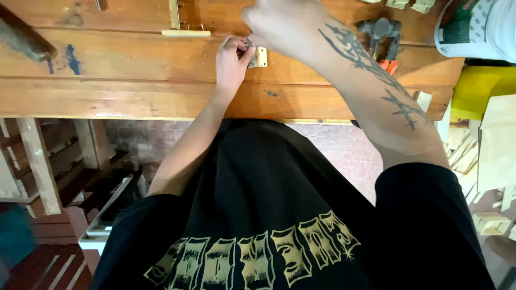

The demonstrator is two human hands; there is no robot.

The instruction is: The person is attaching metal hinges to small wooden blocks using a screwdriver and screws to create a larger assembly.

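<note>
A small brass hinge (pixel 260 57) lies on a wooden workbench (pixel 134 64). My left hand (pixel 232 63) pinches a tiny metal part, perhaps a screw, at the hinge's left edge. Above and to the right, my right hand (pixel 282 24) hovers over the hinge with fingers bent; what it holds is hidden behind the hand. My tattooed right forearm (pixel 376 80) crosses the bench edge.
A grey and orange clamp-like tool (pixel 382 40) lies on the bench to the right. A white bucket (pixel 478 27) stands at the far right above a yellow object (pixel 475 88). Wood offcuts (pixel 494 161) pile at right; shelves (pixel 48 156) sit under the bench.
</note>
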